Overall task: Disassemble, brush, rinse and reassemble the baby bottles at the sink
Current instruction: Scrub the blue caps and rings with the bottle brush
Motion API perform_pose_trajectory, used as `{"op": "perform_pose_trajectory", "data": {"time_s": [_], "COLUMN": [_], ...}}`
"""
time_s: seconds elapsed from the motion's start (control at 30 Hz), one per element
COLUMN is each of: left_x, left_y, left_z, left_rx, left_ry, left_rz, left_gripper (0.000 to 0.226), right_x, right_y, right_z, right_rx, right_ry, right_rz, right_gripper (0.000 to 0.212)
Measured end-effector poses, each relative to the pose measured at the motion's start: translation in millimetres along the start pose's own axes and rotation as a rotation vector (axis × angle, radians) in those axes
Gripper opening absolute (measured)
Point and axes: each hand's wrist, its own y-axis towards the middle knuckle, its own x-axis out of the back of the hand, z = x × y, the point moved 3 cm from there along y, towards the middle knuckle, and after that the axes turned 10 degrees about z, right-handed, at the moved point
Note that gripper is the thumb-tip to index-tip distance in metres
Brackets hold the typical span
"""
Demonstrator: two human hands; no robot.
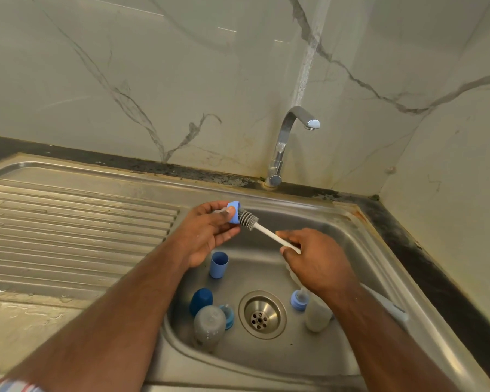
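- Brushing the inside of a light blue bottle collar (233, 213), held over the back-left corner of the sink basin (359, 251); looks an early step, with most parts apparently not yet brushed.
- Left hand (210, 233) curled round the collar, thumb across its rim; best kept firm and turned slowly so the bristles reach the threads.
- Right hand (314, 264) pinching the white handle of the grey silicone bottle brush (248, 219), its head entering the collar; short twisting strokes advisable.
- Stainless basin and ribbed drainboard (68, 230) to the left, wet counter at the front-left; marble-veined wall behind, tap (287, 140) at the back edge, not running.
- On the basin floor: two clear bottles (209, 323), caps and collars lying around the drain (262, 314).
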Motion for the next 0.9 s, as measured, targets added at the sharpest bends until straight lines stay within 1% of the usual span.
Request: {"op": "perform_pose_trajectory", "data": {"time_s": [0.17, 0.4, 0.53, 0.6, 0.73, 0.8, 0.83, 0.9], "left_x": [2, 1, 1, 2, 2, 1, 1, 0], "left_y": [2, 1, 0, -1, -1, -1, -1, 0], "left_z": [1, 4, 2, 0, 4, 5, 4, 3], "left_rx": [0.019, 0.030, 0.026, 0.027, 0.041, 0.042, 0.038, 0.019], "left_ry": [0.015, 0.129, 0.113, 0.120, 0.158, 0.167, 0.162, 0.129], "left_rz": [0.008, -0.011, -0.017, -0.002, 0.015, 0.018, 0.016, 0.014], "left_gripper": [0.031, 0.027, 0.018, 0.018, 0.025, 0.028, 0.026, 0.022], "right_x": [5, 8, 7, 7, 7, 7, 6, 3], "right_y": [-1, -2, -2, -3, -4, -3, -3, -3], "right_z": [3, 8, 6, 7, 12, 12, 12, 9], "right_rx": [0.019, 0.071, 0.036, 0.007, 0.028, 0.030, 0.028, 0.017], "right_ry": [-0.117, -0.221, -0.058, -0.087, -0.148, -0.129, -0.074, 0.133], "right_rz": [-0.031, -0.019, -0.049, -0.043, 0.012, 0.050, 0.073, 0.119], "right_gripper": [0.037, 0.038, 0.034, 0.034, 0.034, 0.034, 0.033, 0.028]}}
